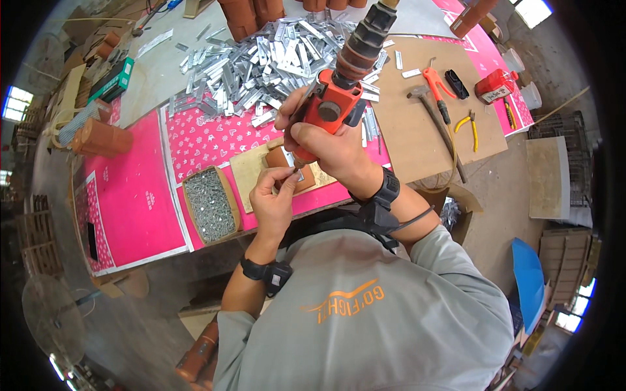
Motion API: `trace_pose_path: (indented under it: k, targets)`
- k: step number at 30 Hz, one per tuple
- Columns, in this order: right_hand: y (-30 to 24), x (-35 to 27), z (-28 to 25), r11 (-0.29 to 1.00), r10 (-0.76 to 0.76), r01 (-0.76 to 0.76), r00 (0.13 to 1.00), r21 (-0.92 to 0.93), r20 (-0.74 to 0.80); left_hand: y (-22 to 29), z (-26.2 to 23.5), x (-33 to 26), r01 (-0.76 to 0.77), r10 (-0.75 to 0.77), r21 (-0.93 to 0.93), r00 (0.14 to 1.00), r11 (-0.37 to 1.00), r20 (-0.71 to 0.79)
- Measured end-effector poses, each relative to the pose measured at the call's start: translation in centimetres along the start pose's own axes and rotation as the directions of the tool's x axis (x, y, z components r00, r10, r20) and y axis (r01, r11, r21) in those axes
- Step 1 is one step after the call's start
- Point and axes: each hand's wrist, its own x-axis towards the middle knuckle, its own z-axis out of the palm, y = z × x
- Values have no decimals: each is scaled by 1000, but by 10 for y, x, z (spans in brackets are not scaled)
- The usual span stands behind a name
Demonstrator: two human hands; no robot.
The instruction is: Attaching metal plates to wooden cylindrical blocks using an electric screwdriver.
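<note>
My right hand (329, 150) is wrapped around a red power screwdriver (328, 107), whose dark rear end points up and away. Its tip reaches down to the fingers of my left hand (272, 199). Those fingers are pinched together at the tip, and whatever small thing they hold is hidden. Just beneath lies a terracotta-coloured piece (306, 180) with a metal strip (287, 156) on it, partly covered by my hands. It rests on a pale wooden board (246, 171). Left of the board stands an open box of small screws (210, 205).
A large heap of metal strips (274, 62) spreads across the table's far side. On the brown cardboard (417, 153) at right lie a hammer (435, 124), yellow-handled pliers (471, 130) and a red air gun (437, 85). Terracotta-coloured cylinders (103, 138) stand at left.
</note>
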Motion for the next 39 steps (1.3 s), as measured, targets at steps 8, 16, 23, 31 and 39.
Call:
trace_pose_path:
  k: [8,16,23,31,39]
  targets:
    - [7,-1,-5,984,-75,84,995,-157,61,-5,4,0,0,3,49,998,999,-58]
    - [22,17,-13,988,-57,56,998,-144,-5,-4,3,32,-143,166,391,986,909,-27]
    - [40,26,-21,993,-44,46,999,-111,17,-18,0,38,-20,31,333,999,943,-27]
    - [44,24,-21,996,-13,13,1000,-84,3,-23,2,36,136,-136,12,991,991,-6]
    - [51,22,-23,997,-40,43,998,-64,46,-31,6,20,15,-17,37,999,999,37]
